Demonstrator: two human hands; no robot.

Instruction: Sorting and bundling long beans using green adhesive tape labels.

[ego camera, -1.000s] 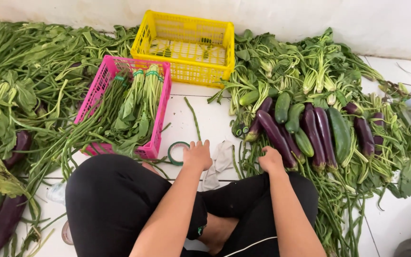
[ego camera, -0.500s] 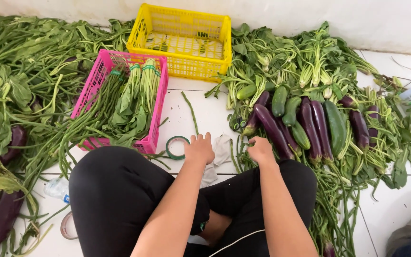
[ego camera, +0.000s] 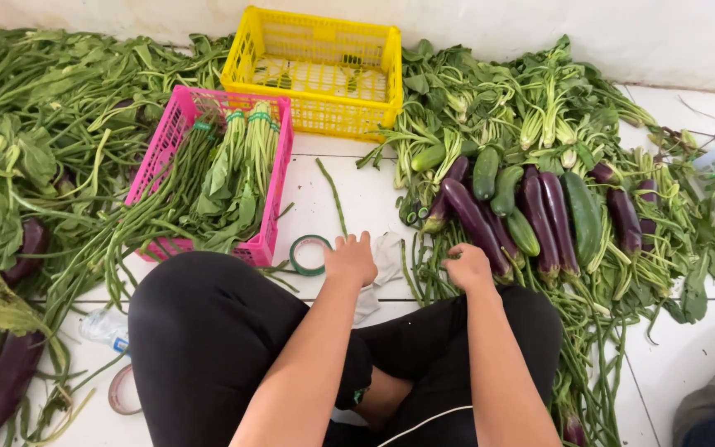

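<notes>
Where greens (ego camera: 531, 99) crowd, white tiled floor (ego camera: 357, 199), wall (ego camera: 539, 25).

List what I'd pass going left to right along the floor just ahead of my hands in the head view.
Pink crate → green tape roll → left hand → white cloth → right hand → purple eggplants.

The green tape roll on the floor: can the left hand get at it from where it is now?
Probably yes. The left hand rests on the tile right beside the green tape roll, fingers spread, and only bare white floor lies between them. The white cloth is on its other side.
</notes>
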